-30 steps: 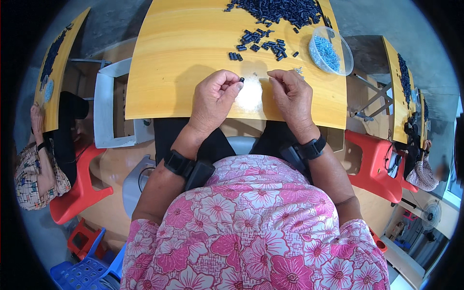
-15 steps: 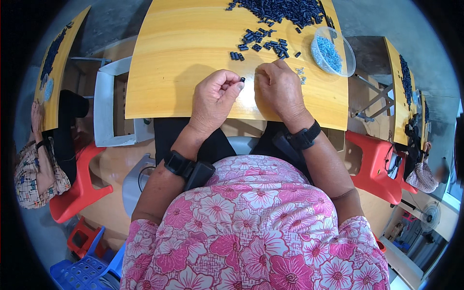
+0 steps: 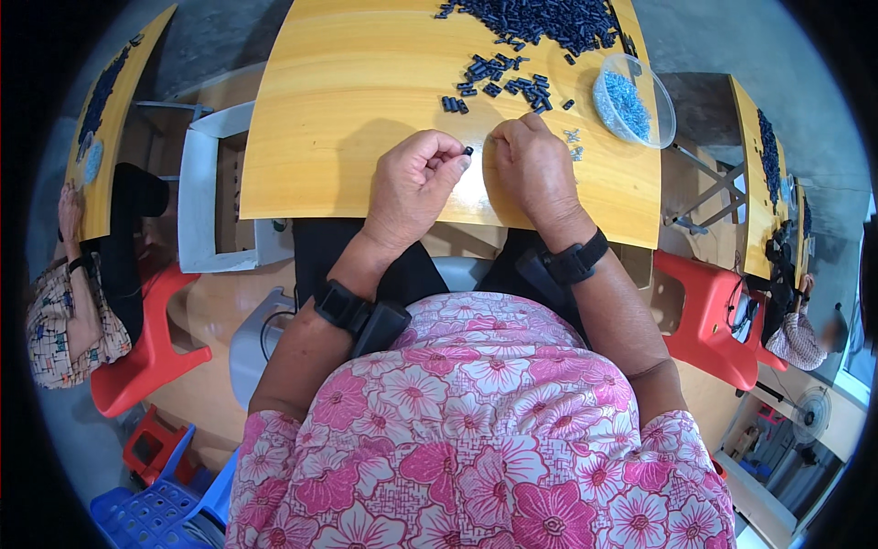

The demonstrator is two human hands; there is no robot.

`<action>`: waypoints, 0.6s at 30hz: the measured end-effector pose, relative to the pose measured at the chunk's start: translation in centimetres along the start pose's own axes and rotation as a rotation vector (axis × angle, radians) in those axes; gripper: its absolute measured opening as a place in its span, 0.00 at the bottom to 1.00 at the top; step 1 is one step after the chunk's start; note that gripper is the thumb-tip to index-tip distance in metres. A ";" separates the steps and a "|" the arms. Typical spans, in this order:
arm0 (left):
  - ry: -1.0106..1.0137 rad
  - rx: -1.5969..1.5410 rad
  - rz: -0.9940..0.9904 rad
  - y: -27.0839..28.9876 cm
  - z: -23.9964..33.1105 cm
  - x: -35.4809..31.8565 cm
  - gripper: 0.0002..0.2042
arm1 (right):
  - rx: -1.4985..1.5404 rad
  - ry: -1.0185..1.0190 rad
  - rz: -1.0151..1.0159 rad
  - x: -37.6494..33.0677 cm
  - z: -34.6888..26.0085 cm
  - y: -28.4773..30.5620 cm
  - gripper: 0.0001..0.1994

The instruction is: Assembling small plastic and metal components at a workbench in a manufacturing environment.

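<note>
My left hand (image 3: 413,188) is closed in a pinch, with a small black plastic piece (image 3: 468,151) between thumb and forefinger. Just to its right, my right hand (image 3: 535,169) has its fingers curled together; whatever they hold, if anything, is hidden. Both hands are above the near part of the yellow wooden table (image 3: 311,128), a small gap between them. Beyond them lies a loose cluster of black plastic pieces (image 3: 498,75). A few small clear pieces (image 3: 573,145) rest beside my right hand.
A large heap of black pieces (image 3: 549,20) covers the table's far side. A clear round tub (image 3: 666,114) of light-blue bits (image 3: 626,105) stands at the right edge. A white open box (image 3: 197,201) is left of the table. People work at tables on either side, by red chairs (image 3: 709,316).
The hands keep nearly the same pose, with the black piece still in my left fingers. The whole view has shifted slightly.
</note>
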State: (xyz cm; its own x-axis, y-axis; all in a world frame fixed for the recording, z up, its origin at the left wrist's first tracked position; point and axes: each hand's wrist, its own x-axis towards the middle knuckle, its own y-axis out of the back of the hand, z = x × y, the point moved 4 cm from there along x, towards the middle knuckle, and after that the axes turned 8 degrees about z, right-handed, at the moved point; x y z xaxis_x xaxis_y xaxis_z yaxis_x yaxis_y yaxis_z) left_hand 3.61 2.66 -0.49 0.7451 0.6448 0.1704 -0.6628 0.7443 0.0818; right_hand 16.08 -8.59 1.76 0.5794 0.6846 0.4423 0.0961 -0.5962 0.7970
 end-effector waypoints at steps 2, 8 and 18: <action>0.003 0.006 -0.009 -0.1 0.1 0.0 0.04 | -0.067 0.068 -0.010 -0.2 0.1 -0.4 0.04; -0.017 0.064 -0.025 -0.2 0.2 0.1 0.04 | -0.039 0.125 -0.038 -0.2 -0.2 0.1 0.03; 0.018 0.118 -0.030 -0.2 0.4 0.2 0.04 | 0.143 0.039 0.000 0.2 -0.1 0.9 0.02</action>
State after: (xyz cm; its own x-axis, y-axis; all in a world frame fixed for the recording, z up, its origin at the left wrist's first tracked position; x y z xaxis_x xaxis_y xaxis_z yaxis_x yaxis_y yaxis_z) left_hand 3.88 2.54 -0.12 0.7652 0.6265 0.1482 -0.6436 0.7383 0.2017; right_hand 16.22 -8.95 2.56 0.5480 0.6987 0.4599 0.2118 -0.6477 0.7318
